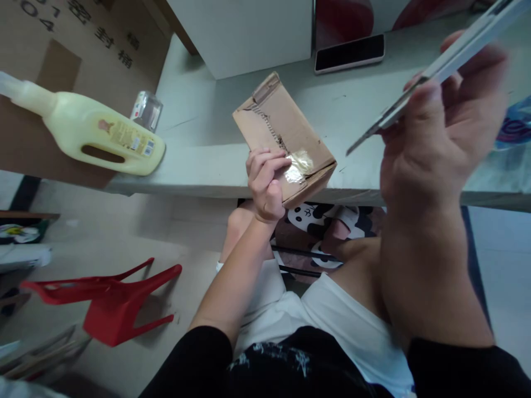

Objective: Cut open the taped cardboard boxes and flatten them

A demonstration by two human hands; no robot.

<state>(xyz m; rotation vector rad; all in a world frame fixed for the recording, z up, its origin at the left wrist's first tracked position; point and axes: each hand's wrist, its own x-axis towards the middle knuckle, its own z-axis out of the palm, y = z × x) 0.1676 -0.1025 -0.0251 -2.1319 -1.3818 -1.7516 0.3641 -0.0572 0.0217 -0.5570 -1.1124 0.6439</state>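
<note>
My left hand (266, 182) grips the near edge of a small brown cardboard box (282, 130), fingers curled over its taped top. The box rests tilted on the front edge of a pale table (194, 143). A torn strip and clear tape run along its top. My right hand (440, 127) is raised close to the camera at the right, closed around a white utility knife (431, 72) whose blade tip points down-left toward the box, some way apart from it.
A yellow bottle (95, 135) lies on its side at the table's left, beside a small clear jar (146, 109). A phone (349, 52) lies at the back. A white box (244, 33) stands behind. A red plastic chair (103, 301) lies tipped on the floor, lower left.
</note>
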